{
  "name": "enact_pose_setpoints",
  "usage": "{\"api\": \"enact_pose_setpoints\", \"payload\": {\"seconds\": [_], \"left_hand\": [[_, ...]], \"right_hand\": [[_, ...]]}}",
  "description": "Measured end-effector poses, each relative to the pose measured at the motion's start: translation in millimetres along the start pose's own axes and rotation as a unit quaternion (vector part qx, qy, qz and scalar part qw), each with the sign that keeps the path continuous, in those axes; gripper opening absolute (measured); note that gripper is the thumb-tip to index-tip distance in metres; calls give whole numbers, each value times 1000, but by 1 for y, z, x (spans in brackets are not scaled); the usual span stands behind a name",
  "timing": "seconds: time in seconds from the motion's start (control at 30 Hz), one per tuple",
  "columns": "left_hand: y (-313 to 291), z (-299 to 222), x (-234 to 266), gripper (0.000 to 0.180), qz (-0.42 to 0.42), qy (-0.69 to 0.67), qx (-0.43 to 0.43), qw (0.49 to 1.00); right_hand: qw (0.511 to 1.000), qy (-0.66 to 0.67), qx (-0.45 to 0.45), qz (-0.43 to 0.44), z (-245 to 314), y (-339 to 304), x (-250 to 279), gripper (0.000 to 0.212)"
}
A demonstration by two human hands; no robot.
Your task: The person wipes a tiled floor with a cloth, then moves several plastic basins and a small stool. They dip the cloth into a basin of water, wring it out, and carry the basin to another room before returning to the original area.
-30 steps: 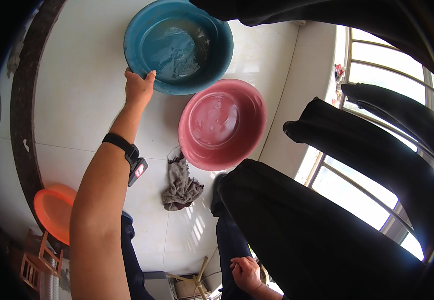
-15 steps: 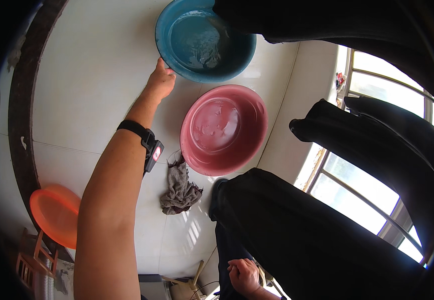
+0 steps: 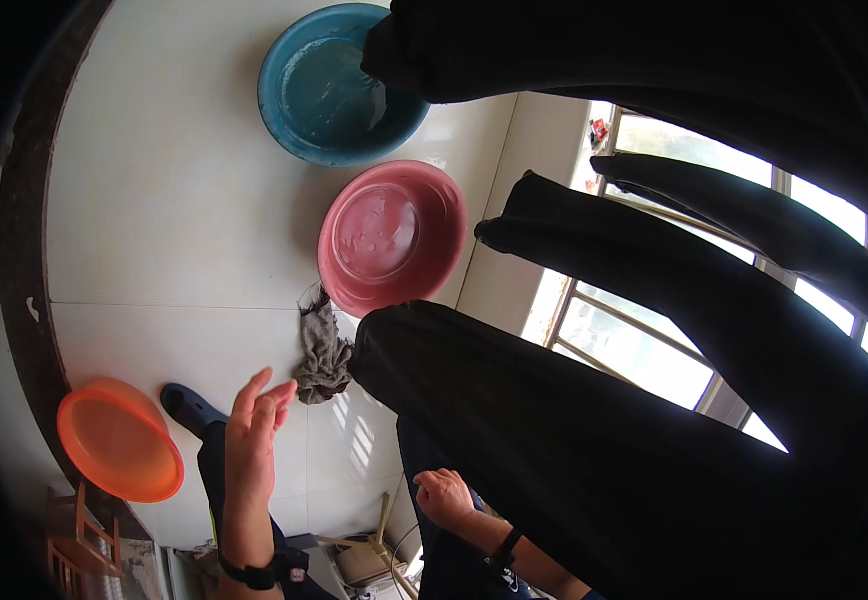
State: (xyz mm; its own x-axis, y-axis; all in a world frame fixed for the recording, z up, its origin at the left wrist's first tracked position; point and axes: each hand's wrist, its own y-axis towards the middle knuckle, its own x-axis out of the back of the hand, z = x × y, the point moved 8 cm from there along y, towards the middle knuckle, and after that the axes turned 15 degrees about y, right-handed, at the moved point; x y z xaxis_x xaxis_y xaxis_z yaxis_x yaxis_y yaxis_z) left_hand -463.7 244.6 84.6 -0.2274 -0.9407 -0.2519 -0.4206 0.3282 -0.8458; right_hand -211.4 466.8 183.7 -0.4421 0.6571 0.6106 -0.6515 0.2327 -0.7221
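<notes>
My left hand (image 3: 254, 430) is raised in front of me, fingers apart and nothing in it. It is nearest to a crumpled grey cloth (image 3: 325, 358) on the tiled floor but does not visibly touch it. Loosely curled, my right hand (image 3: 444, 498) rests near my dark-trousered leg, with nothing visible in its fingers. A pink basin (image 3: 451, 215) with wet-looking shine inside stands beyond the cloth. Farther off is a blue basin (image 3: 279, 115) holding some water. A black hanging garment (image 3: 404, 45) covers part of its right side.
Several black garments hang at the right, one long garment (image 3: 554, 410) reaching close to my right arm. Behind them is a barred window (image 3: 644, 345). An orange basin (image 3: 167, 470) sits at the left, beside a small wooden chair (image 3: 79, 530). My slippered foot (image 3: 189, 407) is on the floor.
My left hand has let go of the blue basin's rim and drawn back toward me. My right hand has shifted slightly up and left. The view has also shifted.
</notes>
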Motion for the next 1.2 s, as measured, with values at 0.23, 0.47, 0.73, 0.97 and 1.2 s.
{"api": "enact_pose_setpoints", "payload": {"seconds": [0.23, 0.47, 0.73, 0.97, 1.2], "left_hand": [[-6, 112, 14, 48, -30, 38, 118, 992], [8, 104, 26, 48, 8, 10, 29, 999], [3, 100, 54, 47, -17, -22, 9, 1000], [1, 86, 65, 45, -33, -40, -1, 999], [-6, 77, 75, 43, -59, -48, -6, 997]], "right_hand": [[995, 61, -4, 75, 41, 34, -32, 18], [985, 94, -43, 141, 98, 59, -104, 22], [984, 105, -10, 143, 136, 85, -139, 21], [991, 78, -4, 109, 153, 130, -119, 25], [993, 68, 31, 91, 163, 174, -121, 25]]}}
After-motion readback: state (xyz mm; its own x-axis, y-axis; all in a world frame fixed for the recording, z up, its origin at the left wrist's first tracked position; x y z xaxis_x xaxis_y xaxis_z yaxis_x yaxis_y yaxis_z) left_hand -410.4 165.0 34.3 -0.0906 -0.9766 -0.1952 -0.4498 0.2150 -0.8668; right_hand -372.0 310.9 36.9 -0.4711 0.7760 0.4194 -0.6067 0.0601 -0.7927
